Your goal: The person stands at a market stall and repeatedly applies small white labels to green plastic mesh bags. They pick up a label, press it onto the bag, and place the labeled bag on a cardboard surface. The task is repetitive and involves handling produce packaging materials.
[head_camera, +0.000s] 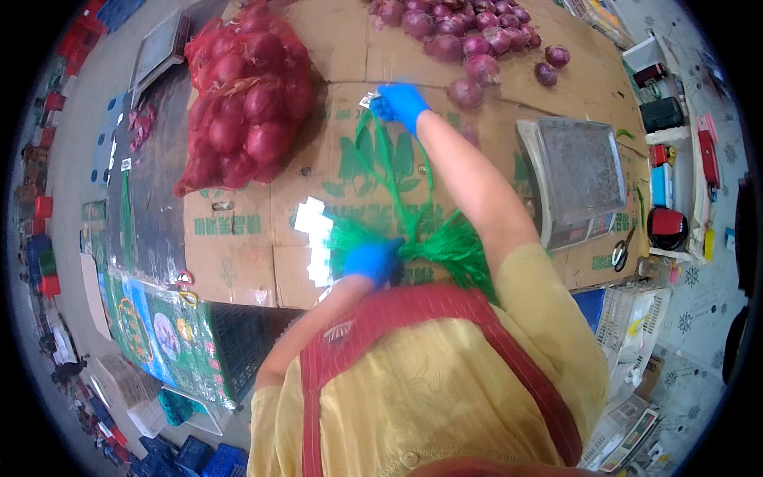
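Observation:
A bundle of green mesh net bags (456,250) lies at the table's front edge, cinched in the middle, close against the apron. White tags (317,247) fan out at its left end. My left hand (372,262), in a blue glove, grips the bundle just left of the cinch. Farther up the table, my blue-gloved right hand (400,106) pinches a strand end with a small white tag (368,99). Green mesh strands (384,158) run from that hand down to the bundle. A full red mesh sack of red onions (250,107) rests to the left of my right hand.
Loose red onions (471,36) are heaped at the far side of the cardboard-covered table (232,268). To the right are a weighing scale (575,173) and black-handled scissors (623,253). A single green net bag (126,220) and another scale (161,50) sit left.

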The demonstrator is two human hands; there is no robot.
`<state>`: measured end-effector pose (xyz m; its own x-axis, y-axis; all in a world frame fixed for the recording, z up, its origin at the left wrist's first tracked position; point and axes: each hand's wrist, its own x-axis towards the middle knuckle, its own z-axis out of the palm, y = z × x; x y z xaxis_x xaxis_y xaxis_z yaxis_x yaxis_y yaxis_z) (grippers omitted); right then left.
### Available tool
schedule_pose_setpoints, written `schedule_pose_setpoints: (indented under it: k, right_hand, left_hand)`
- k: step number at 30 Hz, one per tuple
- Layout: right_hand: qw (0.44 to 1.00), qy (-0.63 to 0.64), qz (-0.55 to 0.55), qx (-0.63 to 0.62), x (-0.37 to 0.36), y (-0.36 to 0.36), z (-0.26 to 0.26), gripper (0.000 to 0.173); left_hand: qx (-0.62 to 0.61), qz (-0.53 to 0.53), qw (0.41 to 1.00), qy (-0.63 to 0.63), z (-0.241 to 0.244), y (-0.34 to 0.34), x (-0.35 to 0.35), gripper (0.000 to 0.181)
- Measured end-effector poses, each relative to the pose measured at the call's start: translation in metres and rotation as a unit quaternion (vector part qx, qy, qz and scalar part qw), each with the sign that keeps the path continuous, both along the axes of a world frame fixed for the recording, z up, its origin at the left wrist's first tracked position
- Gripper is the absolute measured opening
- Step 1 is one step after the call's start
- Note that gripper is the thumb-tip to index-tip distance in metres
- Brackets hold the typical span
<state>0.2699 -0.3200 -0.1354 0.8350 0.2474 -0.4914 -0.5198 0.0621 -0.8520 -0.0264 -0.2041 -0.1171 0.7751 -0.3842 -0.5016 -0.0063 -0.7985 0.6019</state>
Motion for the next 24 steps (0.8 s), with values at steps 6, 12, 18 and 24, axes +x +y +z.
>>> schedule_pose_setpoints:
  k: [6, 12, 18, 24]
  right_hand:
    - [0.974, -0.162, 0.153, -0.046, -0.157, -0.023, 0.009, 0.031]
    - [0.88, -0.241, 0.327, -0.246, -0.25, -0.032, -0.018, 0.045]
    - [0.841, -0.252, 0.226, -0.423, -0.235, -0.077, -0.004, 0.054]
    - [0.862, -0.289, 0.167, -0.381, -0.233, -0.107, -0.039, 0.052]
  left_hand:
    - [-0.01, 0.06, 0.998, -0.014, 0.0, 0.0, -0.007, 0.045]
    - [0.06, -0.007, 0.997, 0.038, 0.017, -0.003, -0.004, 0.044]
    - [0.074, 0.017, 0.996, 0.056, 0.016, 0.011, -0.018, 0.045]
    - [-0.015, 0.077, 0.997, -0.022, 0.01, 0.021, -0.033, 0.046]
